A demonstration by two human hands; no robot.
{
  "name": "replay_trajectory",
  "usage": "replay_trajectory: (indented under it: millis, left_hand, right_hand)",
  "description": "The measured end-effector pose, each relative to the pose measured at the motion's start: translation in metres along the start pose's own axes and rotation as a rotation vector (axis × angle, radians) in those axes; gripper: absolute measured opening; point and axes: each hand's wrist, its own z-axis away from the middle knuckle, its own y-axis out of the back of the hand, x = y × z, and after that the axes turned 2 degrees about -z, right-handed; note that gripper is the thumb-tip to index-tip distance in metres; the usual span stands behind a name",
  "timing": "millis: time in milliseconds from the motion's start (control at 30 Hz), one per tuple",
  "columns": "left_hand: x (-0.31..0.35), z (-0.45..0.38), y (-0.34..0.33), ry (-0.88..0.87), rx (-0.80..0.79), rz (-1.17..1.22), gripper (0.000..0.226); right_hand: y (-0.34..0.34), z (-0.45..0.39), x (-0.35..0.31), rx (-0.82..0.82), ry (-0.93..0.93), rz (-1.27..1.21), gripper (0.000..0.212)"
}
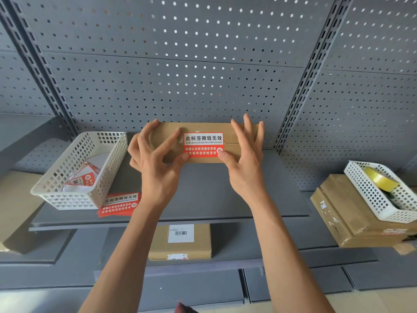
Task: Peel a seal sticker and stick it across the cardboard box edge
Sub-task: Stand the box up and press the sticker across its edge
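1. Nearest my head camera, my two bare forearms reach up to the grey metal shelf (203, 195). My left hand (155, 154) has spread, loosely bent fingers resting on the left part of the flat brown cardboard box (167, 129), its thumb tip at the lower left corner of the red-and-white seal sticker (203, 145). It grips nothing.
2. My right hand (244, 152) is also released: its fingers lie straight up the right part of the box, its thumb presses the sticker's lower right corner.
3. That sticker already sits across the box seam, white half above the line, red half below. I judge that only the smoothing down is left.
4. What could go wrong: pressing the corners first may trap a bubble or crease over the seam. Pushing too hard may slide the box back against the grey perforated back panel (203, 64). Whether the lower strip wraps under the box edge I cannot tell; if loose, it could lift.
5. Beside the box, a white plastic lattice basket (67, 195) holds peeled backing, with a stack of spare red seal stickers (119, 204) touching it. A careless elbow could knock them off the shelf.
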Motion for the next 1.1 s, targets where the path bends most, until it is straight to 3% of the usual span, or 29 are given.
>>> replay_trajectory:
  millis: [333, 467, 567, 800, 967, 1100]
  left_hand:
    - [0.010, 0.000, 0.006, 0.052, -0.009, 0.050, 0.049]
    - [0.031, -0.004, -0.005, 0.209, 0.128, 0.040, 0.010]
    - [0.042, -0.011, -0.019, 0.276, 0.195, -0.040, 0.027]
    - [0.045, -0.020, -0.035, 0.287, 0.259, -0.122, 0.048]
    - [0.043, -0.021, -0.036, 0.272, 0.276, -0.134, 0.039]
    - [0.041, -0.022, -0.035, 0.270, 0.269, -0.085, 0.028]
  right_hand:
    - [0.000, 0.000, 0.000, 0.022, -0.006, -0.065, 0.055]
    - [-0.017, 0.000, -0.021, 0.277, -0.026, 0.034, 0.047]
    - [-0.032, -0.005, -0.034, 0.397, -0.091, 0.149, 0.046]
    - [-0.047, -0.019, -0.040, 0.501, -0.136, 0.351, 0.059]
    - [-0.048, -0.020, -0.036, 0.502, -0.122, 0.380, 0.055]
    - [-0.047, -0.021, -0.034, 0.503, -0.111, 0.342, 0.041]
